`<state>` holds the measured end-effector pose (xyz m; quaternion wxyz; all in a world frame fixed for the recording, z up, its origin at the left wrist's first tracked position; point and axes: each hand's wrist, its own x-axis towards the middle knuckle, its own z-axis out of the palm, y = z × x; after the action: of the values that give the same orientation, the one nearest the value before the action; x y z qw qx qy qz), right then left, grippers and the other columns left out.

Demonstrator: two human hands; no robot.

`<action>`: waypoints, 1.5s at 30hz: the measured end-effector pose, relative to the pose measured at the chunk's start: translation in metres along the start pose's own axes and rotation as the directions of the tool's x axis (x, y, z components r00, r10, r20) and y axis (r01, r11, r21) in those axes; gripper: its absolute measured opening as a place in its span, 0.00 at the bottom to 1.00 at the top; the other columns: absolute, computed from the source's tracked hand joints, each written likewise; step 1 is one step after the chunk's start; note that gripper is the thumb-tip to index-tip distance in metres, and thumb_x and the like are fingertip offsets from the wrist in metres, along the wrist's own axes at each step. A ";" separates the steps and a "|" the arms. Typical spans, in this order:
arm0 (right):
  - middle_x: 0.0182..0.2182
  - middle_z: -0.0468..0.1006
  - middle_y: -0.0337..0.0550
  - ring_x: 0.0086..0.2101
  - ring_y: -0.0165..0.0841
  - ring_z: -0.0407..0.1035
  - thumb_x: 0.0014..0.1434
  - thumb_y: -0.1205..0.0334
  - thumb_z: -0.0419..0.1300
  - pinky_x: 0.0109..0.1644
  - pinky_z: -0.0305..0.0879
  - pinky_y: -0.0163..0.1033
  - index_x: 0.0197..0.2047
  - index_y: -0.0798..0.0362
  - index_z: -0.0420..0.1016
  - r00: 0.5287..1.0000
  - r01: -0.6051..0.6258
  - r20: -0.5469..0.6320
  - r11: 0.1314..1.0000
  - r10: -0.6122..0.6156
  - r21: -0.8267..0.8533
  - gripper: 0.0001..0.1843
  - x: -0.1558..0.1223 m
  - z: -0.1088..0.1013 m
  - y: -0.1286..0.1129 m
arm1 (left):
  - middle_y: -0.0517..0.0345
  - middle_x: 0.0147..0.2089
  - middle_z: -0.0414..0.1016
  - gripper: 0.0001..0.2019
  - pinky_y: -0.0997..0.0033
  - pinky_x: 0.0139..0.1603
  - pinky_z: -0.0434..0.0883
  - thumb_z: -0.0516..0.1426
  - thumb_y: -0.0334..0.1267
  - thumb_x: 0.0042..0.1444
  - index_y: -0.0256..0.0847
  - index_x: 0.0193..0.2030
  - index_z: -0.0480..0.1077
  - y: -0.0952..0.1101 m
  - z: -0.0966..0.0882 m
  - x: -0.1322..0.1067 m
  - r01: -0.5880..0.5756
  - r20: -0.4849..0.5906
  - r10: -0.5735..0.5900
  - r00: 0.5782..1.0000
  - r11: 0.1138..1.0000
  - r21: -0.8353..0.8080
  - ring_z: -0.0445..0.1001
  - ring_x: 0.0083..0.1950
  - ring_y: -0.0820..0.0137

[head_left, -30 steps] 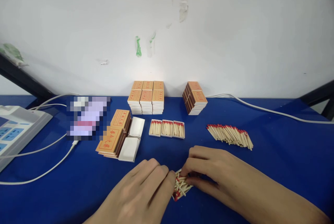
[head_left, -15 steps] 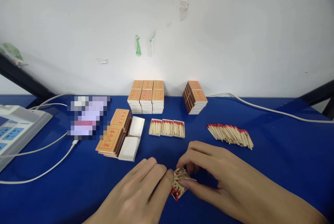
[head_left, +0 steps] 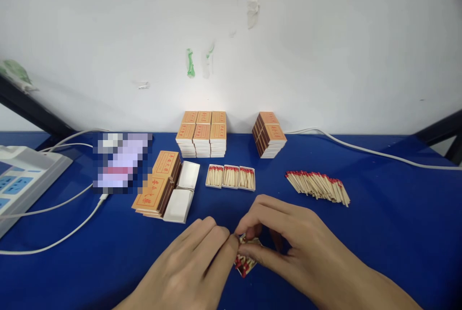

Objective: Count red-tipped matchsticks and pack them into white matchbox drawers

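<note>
Between my two hands, low in the middle of the view, is a small matchbox tray holding a jumble of red-tipped matches [head_left: 245, 263]; much of it is hidden by my fingers. My left hand [head_left: 191, 266] closes on the tray's left side, its fingers bent together and their grip partly hidden. From the right, my right hand [head_left: 288, 242] reaches over the tray, with thumb and forefinger pinched together on matches at its upper part. Beyond the hands stand three open trays [head_left: 231, 177] side by side, filled with matches lying heads up toward the wall.
Left of centre are orange matchbox sleeves [head_left: 153, 192] and blank white trays [head_left: 179, 205]. Stacked matchboxes [head_left: 202, 134] and a second stack [head_left: 269, 134] stand by the wall. A row of loose matches [head_left: 317, 187] lies right. Far left are a power strip [head_left: 32, 170] and cables.
My right hand has shifted left over the tray, and its thumb and forefinger have come closer together, covering more matches. My left hand has barely moved.
</note>
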<state>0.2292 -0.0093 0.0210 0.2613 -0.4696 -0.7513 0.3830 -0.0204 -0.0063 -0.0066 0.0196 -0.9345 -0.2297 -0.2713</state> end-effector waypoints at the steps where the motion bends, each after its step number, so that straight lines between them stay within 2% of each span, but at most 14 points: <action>1: 0.39 0.82 0.35 0.34 0.28 0.74 0.72 0.66 0.73 0.40 0.71 0.33 0.43 0.47 0.83 1.000 -0.011 0.003 1.000 0.011 0.008 0.06 0.000 -0.001 0.000 | 0.49 0.41 0.82 0.14 0.55 0.50 0.88 0.51 0.23 0.79 0.29 0.56 0.78 0.000 0.000 0.000 0.001 0.000 -0.001 1.000 1.000 0.000 0.85 0.42 0.60; 4: 0.39 0.83 0.34 0.34 0.28 0.74 0.72 0.66 0.73 0.38 0.70 0.33 0.40 0.47 0.82 0.999 -0.044 0.022 0.999 0.044 0.018 0.07 0.001 -0.004 0.000 | 0.48 0.43 0.84 0.13 0.53 0.54 0.88 0.51 0.24 0.79 0.29 0.58 0.77 0.000 -0.002 0.000 0.010 0.007 -0.010 1.000 1.000 -0.002 0.86 0.44 0.59; 8: 0.40 0.84 0.35 0.35 0.30 0.74 0.76 0.58 0.70 0.38 0.69 0.36 0.40 0.45 0.83 0.991 -0.110 0.076 0.994 0.109 0.007 0.08 -0.001 -0.014 -0.001 | 0.49 0.48 0.85 0.15 0.54 0.60 0.87 0.50 0.25 0.80 0.32 0.61 0.77 0.000 -0.003 -0.001 0.039 0.018 -0.038 0.999 0.999 -0.039 0.87 0.47 0.60; 9: 0.40 0.84 0.35 0.36 0.30 0.75 0.77 0.56 0.70 0.38 0.69 0.36 0.40 0.45 0.84 0.988 -0.129 0.083 0.992 0.129 -0.003 0.09 -0.002 -0.017 0.000 | 0.50 0.46 0.85 0.16 0.55 0.59 0.88 0.49 0.25 0.80 0.33 0.59 0.78 0.000 -0.002 -0.002 0.056 -0.041 -0.058 0.997 0.997 -0.044 0.87 0.46 0.61; 12: 0.41 0.85 0.34 0.38 0.32 0.76 0.77 0.52 0.69 0.39 0.69 0.38 0.41 0.43 0.84 0.979 -0.174 0.099 0.984 0.178 -0.041 0.10 -0.006 -0.023 0.004 | 0.48 0.51 0.85 0.15 0.54 0.65 0.86 0.52 0.26 0.79 0.34 0.62 0.77 0.000 0.002 -0.006 0.047 0.040 -0.044 0.998 0.997 -0.068 0.87 0.51 0.61; 14: 0.41 0.85 0.34 0.39 0.32 0.76 0.77 0.50 0.69 0.41 0.69 0.39 0.42 0.42 0.85 0.973 -0.191 0.117 0.980 0.197 -0.057 0.10 -0.009 -0.025 0.006 | 0.48 0.51 0.85 0.17 0.53 0.67 0.85 0.49 0.28 0.81 0.34 0.64 0.77 0.000 0.006 -0.011 0.074 -0.030 -0.076 0.997 0.994 -0.084 0.87 0.52 0.60; 20: 0.43 0.85 0.31 0.42 0.32 0.76 0.76 0.48 0.69 0.44 0.69 0.38 0.43 0.39 0.84 0.958 -0.247 0.129 0.966 0.255 -0.079 0.08 -0.016 -0.028 0.004 | 0.48 0.55 0.86 0.20 0.50 0.71 0.83 0.47 0.28 0.82 0.37 0.68 0.76 -0.002 0.009 -0.016 0.068 -0.031 -0.071 0.997 0.993 -0.098 0.86 0.58 0.58; 25: 0.42 0.85 0.29 0.42 0.32 0.76 0.73 0.50 0.71 0.45 0.69 0.37 0.41 0.39 0.84 0.948 -0.258 0.182 0.966 0.260 -0.037 0.07 -0.019 -0.032 0.001 | 0.50 0.54 0.86 0.20 0.57 0.70 0.83 0.46 0.26 0.83 0.36 0.67 0.78 -0.003 0.001 -0.012 0.125 -0.057 -0.132 0.990 0.986 -0.111 0.86 0.56 0.64; 29: 0.39 0.84 0.30 0.41 0.31 0.75 0.73 0.51 0.72 0.44 0.67 0.37 0.39 0.41 0.83 0.953 -0.202 0.217 0.978 0.209 -0.056 0.09 -0.017 -0.030 -0.001 | 0.51 0.57 0.87 0.17 0.66 0.73 0.80 0.51 0.25 0.83 0.32 0.67 0.78 0.004 -0.005 -0.011 0.109 -0.100 -0.120 0.988 0.988 -0.107 0.86 0.58 0.68; 31: 0.38 0.83 0.30 0.40 0.31 0.75 0.72 0.53 0.72 0.44 0.67 0.37 0.37 0.42 0.82 0.954 -0.191 0.219 0.978 0.205 -0.085 0.10 -0.015 -0.028 -0.002 | 0.54 0.55 0.88 0.14 0.68 0.72 0.81 0.55 0.25 0.82 0.32 0.65 0.78 0.007 -0.007 -0.009 0.120 -0.069 -0.126 0.990 0.989 -0.087 0.87 0.57 0.68; 33: 0.37 0.82 0.31 0.39 0.31 0.75 0.72 0.55 0.73 0.43 0.67 0.37 0.36 0.44 0.81 0.949 -0.204 0.220 0.972 0.225 -0.113 0.11 -0.013 -0.025 -0.002 | 0.55 0.50 0.87 0.12 0.67 0.66 0.83 0.55 0.25 0.82 0.32 0.62 0.80 0.009 -0.007 -0.005 0.120 -0.155 -0.130 0.979 0.990 -0.072 0.87 0.51 0.68; 34: 0.36 0.82 0.32 0.38 0.31 0.75 0.71 0.56 0.73 0.42 0.66 0.37 0.35 0.44 0.81 0.947 -0.207 0.225 0.971 0.230 -0.123 0.11 -0.012 -0.023 -0.002 | 0.54 0.49 0.87 0.12 0.68 0.61 0.85 0.55 0.25 0.81 0.32 0.61 0.80 0.010 -0.006 -0.004 0.126 -0.128 -0.138 0.982 0.987 -0.096 0.87 0.49 0.68; 38: 0.36 0.82 0.32 0.36 0.30 0.74 0.69 0.59 0.73 0.40 0.65 0.36 0.33 0.46 0.80 0.938 -0.211 0.246 0.964 0.246 -0.159 0.11 -0.011 -0.021 -0.002 | 0.57 0.44 0.85 0.17 0.65 0.55 0.85 0.49 0.26 0.84 0.37 0.58 0.80 0.011 -0.001 0.000 0.114 -0.128 -0.131 0.983 0.984 -0.135 0.84 0.41 0.69; 45: 0.40 0.84 0.33 0.41 0.33 0.75 0.69 0.47 0.75 0.43 0.67 0.38 0.40 0.42 0.84 0.922 -0.271 0.247 0.953 0.298 -0.139 0.11 -0.016 -0.033 -0.002 | 0.54 0.47 0.84 0.14 0.60 0.57 0.84 0.52 0.31 0.84 0.36 0.65 0.78 0.015 -0.003 -0.006 0.110 -0.045 -0.117 0.992 0.985 -0.136 0.84 0.47 0.64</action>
<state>0.2598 -0.0130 0.0410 0.0759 -0.5309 -0.7219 0.4374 -0.0196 -0.0230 -0.0062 -0.0524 -0.9116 -0.2632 -0.3113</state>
